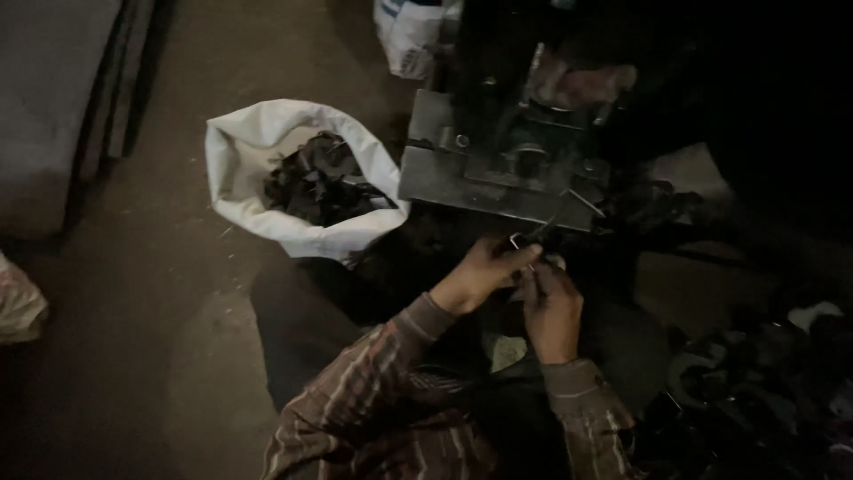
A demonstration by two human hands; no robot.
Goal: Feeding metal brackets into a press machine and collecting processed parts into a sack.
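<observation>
While the light is poor, both hands sit together just in front of a dark metal machine (502, 160). Left hand (480, 274): fingers curled, grip closed on a small thin metal piece (518, 240), bright, bent like a hook or clip, exact shape too small to tell. Right hand (551, 307): fingers bunched and pressed against the left hand's fingertips, touching the same piece from below; can't tell whether its grip is really closed on it. A thin dark pointed bit sticks up from between the hands toward the machine base; material unclear.

Machine: flat grey steel base plate, rectangular, dull and scuffed, with a blocky upright body on top, round boss in the middle, bolt heads at the corners. Upper part lost in shadow.

Left of the machine: white woven sack (258, 147), rim rolled down, soft creased walls, filled with black irregular scraps (315, 178), jagged and matte. Sack touches the base plate's corner.

Sleeves (391, 391): striped knit, brown with pale lines, ribbed cuffs.

Floor (151, 338): bare, dusty, rough. A heap of dark scraps (764, 373) lies at the right, near the right elbow. A second white printed bag (409, 31) sits behind the machine. Grey flat slabs (62, 98) stack at far left.
</observation>
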